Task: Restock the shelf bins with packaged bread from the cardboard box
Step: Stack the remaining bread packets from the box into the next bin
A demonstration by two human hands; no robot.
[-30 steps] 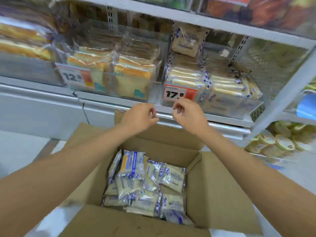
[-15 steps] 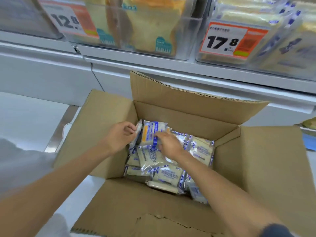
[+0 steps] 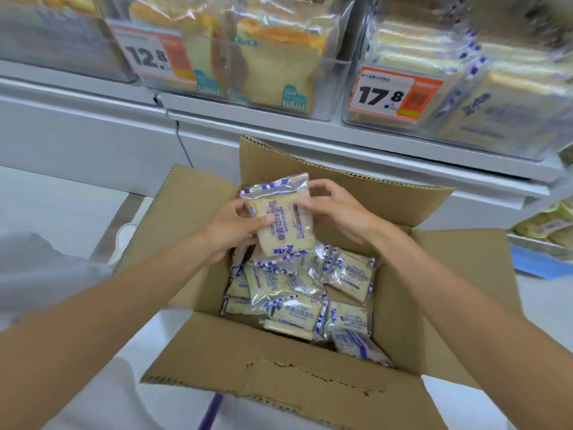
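From the head camera, both hands hold one bread packet (image 3: 280,217) upright above the open cardboard box (image 3: 297,380). The left hand (image 3: 231,231) has its fingers (image 3: 248,209) clamped on the packet's left edge; the right hand (image 3: 339,209) pinches the right edge near the top. More packets (image 3: 297,293) of the same blue-and-white kind lie heaped in the box below. Beyond the box runs the shelf (image 3: 341,144), carrying a clear bin (image 3: 465,97) tagged 17.8 (image 3: 393,94) with similar packets, and beside it, to the left, a bin of sliced loaves (image 3: 273,66) tagged 12.8 (image 3: 155,57).
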